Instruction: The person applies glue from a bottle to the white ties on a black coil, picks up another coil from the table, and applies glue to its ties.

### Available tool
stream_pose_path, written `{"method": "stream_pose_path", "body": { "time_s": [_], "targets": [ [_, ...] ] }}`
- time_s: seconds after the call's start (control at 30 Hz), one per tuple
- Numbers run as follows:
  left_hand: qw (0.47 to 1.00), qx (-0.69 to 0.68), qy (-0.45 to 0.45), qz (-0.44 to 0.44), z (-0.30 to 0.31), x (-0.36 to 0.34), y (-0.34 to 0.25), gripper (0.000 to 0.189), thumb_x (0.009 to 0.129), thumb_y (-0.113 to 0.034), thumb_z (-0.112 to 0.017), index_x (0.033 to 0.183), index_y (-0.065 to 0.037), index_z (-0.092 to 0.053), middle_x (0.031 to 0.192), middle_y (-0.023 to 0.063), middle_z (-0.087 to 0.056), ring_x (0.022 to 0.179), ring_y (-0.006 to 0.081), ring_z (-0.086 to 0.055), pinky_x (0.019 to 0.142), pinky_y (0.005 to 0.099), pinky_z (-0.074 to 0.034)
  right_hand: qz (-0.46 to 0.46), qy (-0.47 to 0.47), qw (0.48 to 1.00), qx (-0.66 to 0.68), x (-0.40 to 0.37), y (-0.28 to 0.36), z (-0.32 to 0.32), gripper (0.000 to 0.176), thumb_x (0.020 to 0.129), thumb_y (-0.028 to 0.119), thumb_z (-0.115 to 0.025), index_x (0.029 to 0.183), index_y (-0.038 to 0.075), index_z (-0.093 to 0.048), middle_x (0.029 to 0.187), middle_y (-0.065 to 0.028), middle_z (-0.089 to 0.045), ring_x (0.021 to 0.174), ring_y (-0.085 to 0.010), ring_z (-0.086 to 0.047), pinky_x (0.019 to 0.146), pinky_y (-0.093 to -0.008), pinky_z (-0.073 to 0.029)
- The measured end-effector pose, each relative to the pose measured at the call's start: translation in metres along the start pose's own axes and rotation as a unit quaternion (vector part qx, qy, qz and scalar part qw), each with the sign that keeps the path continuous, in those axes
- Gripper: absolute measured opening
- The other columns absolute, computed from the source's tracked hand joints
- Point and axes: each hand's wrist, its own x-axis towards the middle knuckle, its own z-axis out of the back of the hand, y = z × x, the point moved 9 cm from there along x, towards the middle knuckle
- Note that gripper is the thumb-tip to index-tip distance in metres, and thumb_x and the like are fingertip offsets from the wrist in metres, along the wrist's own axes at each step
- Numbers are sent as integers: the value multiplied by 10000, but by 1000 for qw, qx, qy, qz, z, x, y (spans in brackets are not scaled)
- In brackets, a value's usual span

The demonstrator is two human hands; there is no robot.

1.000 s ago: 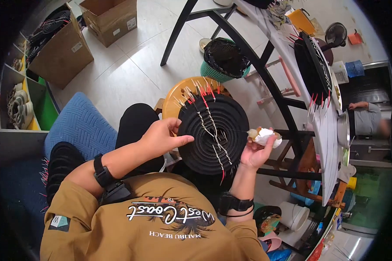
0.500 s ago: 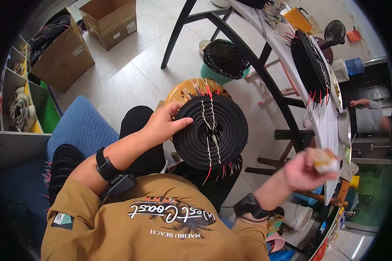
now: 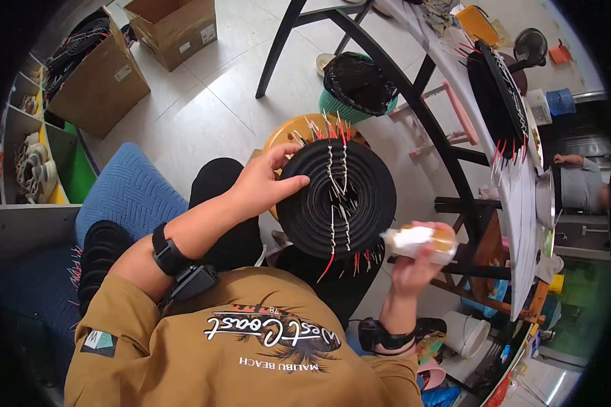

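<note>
My left hand [image 3: 268, 178] grips the left rim of a round black coil [image 3: 370, 176], its thumb lying on the face. The coil is wound in rings. Pale twisted cords [image 3: 332, 163] run across it above and below the centre hole, and red and whitish ends stick out at top and bottom. In my right hand [image 3: 414, 270] is a small white and yellow bottle [image 3: 421, 243], blurred by motion. Its narrow end points left toward the coil's lower right edge, a short gap apart.
Behind the coil stands a yellow round stool [image 3: 278, 138]. A green bin [image 3: 346, 112] with a black liner is beyond it. At the right, a white table [image 3: 521, 230] carries another black coil [image 3: 490, 102]. Cardboard boxes [image 3: 102, 88] stand at upper left. A person [image 3: 580, 183] is at far right.
My right hand has come left from the table's edge with the bottle, close to the coil. My left hand and the coil have shifted slightly right in view.
</note>
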Motion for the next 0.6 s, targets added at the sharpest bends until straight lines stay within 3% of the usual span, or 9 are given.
{"method": "stream_pose_path", "body": {
  "time_s": [0.13,0.33,0.6],
  "targets": [
    [1000,-9,-16,-1,-1,7,4,476,780,-103,-666,1200,-20,-458,955,67,-612,849,113,-582,730,249,-471,-41,60,995,-62,-9,-21,-26,449,839,227,-623,1153,36,-365,953,-159,-567,841,-197,-574,752,-295,-479],
    [999,18,-32,-18,1,10,9,467,786,-100,-658,1198,-13,-457,957,77,-616,819,124,-599,699,252,-484,-75,66,993,-60,-11,-39,-32,468,803,166,-676,1137,15,-384,1008,-129,-533,871,-194,-579,782,-303,-473],
    [1000,1,-25,-9,-3,9,0,446,788,-75,-642,1189,-16,-457,993,81,-608,904,124,-582,777,254,-467,-86,75,991,-73,-13,-46,-33,469,788,133,-690,1131,2,-399,1055,-107,-497,896,-195,-578,786,-305,-476]
  ]
}}
